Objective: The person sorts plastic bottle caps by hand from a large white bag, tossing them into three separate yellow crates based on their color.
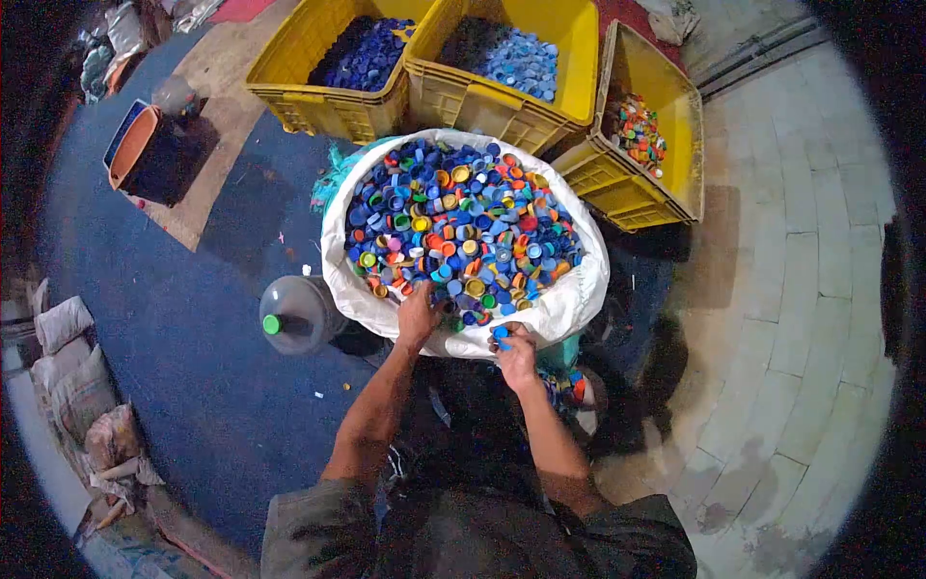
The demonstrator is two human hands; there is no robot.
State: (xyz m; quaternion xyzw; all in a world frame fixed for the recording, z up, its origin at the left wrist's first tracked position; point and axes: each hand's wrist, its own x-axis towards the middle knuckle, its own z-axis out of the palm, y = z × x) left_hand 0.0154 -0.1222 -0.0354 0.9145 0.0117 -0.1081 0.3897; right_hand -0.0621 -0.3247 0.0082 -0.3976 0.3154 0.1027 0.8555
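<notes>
Nearest: two dark sleeves (323,526). Floor: blue sheet (222,386), pale tiles (772,386) right. Beyond the white sack (333,246) of mixed caps (463,222) (mostly blue): three yellow crates (502,101). Left hand (420,317): at the caps, grip unclear. Right hand (518,352): closed around blue caps (501,333).

Mixed blue, orange, green and yellow are shown by the bottle caps (473,222), white by the sack (333,241), yellow by the crates (497,101).
</notes>
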